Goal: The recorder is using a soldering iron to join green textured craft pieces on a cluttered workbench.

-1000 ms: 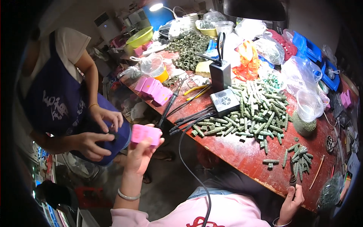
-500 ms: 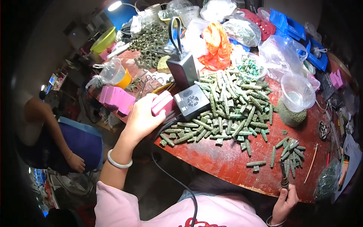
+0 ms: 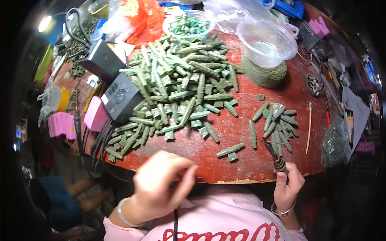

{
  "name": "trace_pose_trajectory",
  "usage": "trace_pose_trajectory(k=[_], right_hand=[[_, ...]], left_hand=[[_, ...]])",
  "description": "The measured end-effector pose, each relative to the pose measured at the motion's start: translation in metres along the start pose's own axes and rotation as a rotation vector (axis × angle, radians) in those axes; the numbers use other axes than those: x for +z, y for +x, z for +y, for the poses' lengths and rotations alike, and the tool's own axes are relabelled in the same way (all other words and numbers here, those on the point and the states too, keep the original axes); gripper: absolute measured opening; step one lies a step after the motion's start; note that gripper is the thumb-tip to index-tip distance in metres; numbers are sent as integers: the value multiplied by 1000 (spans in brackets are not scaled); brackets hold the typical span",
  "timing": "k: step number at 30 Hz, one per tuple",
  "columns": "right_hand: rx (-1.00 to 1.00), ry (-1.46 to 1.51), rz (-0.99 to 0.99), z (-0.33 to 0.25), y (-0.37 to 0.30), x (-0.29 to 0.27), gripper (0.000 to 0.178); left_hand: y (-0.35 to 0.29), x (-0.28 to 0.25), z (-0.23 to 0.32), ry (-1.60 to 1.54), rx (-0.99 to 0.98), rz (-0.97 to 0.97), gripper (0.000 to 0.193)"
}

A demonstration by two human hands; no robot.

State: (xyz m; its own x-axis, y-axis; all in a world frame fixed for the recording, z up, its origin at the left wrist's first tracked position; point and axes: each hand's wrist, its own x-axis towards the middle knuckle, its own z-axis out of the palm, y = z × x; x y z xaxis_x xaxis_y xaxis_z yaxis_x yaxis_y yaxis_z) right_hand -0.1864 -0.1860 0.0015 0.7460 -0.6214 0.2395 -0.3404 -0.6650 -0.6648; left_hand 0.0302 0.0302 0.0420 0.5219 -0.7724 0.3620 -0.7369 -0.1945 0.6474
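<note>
A red-topped wooden worktable (image 3: 219, 170), scuffed across its paint and chipped to pale wood along its near edge, stands in a dim room. Beyond the table's far left corner glows a white lamp (image 3: 45, 23); left of the table, grayish floor (image 3: 73, 172) lies in shadow.

- From here the worktable (image 3: 237, 128) shows brick red, scuffed with paler patches.
- Heaped sticks (image 3: 185, 90): dusty sage green, a few nearer mint.
- Pen-shaped tool (image 3: 279, 162): blackish brown, ringed along its collar.
- Block (image 3: 95, 114) by the vented box (image 3: 124, 96): bubblegum pink; the box itself black, with a pale label and a round vent pattern.
- Shirt (image 3: 233, 213): soft pink, looping red lettering across it.
- Bangle (image 3: 121, 213): milky white.
- Crumpled plastic bag (image 3: 148, 22): glaring orange.
</note>
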Motion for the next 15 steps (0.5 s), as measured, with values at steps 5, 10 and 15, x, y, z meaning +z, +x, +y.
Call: trace_pose_trajectory(k=[5, 10, 15], right_hand=[[-4, -13, 21, 0, -1, -1, 32], [-40, -48, 13, 3, -2, -2, 34], [-20, -30, 85, 1, -6, 2, 37]], left_hand=[[16, 54, 6, -121, -61, -81, 32], [17, 65, 3, -62, -33, -78, 28], [18, 62, 3, -288, -130, 36, 22]])
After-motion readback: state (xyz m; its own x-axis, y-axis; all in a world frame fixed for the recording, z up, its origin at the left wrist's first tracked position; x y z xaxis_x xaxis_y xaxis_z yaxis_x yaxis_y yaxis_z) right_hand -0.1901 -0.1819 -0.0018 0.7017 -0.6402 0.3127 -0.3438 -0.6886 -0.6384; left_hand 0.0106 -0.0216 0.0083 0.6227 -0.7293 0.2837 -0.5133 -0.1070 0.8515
